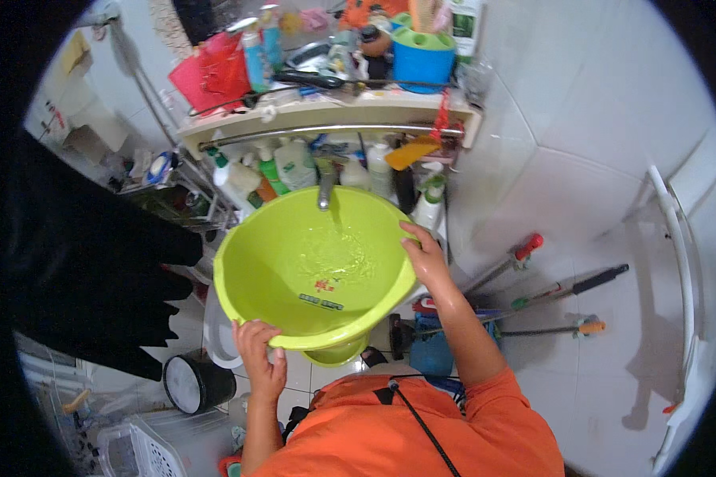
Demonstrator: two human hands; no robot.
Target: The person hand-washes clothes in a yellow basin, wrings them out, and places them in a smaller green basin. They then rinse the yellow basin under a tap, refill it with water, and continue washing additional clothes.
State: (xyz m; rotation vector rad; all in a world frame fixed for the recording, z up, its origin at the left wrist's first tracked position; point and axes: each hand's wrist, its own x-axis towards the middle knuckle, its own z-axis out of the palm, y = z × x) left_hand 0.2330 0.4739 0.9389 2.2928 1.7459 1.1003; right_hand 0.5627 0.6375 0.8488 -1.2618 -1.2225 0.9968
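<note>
A large lime-green plastic basin is tilted under a metal faucet. Water runs from the spout and ripples over the basin's bottom, which bears printed writing. With its fingers hooked over the near-left rim, my left hand grips the basin. At the right side of the rim, my right hand holds on, thumb inside the edge. Below the basin, part of another yellow-green vessel shows; most of it is hidden.
Pump and spray bottles crowd behind the faucet, beneath a cluttered shelf with a metal rail. Dark cloth hangs at left above a black bucket. Long-handled tools lean against the right wall.
</note>
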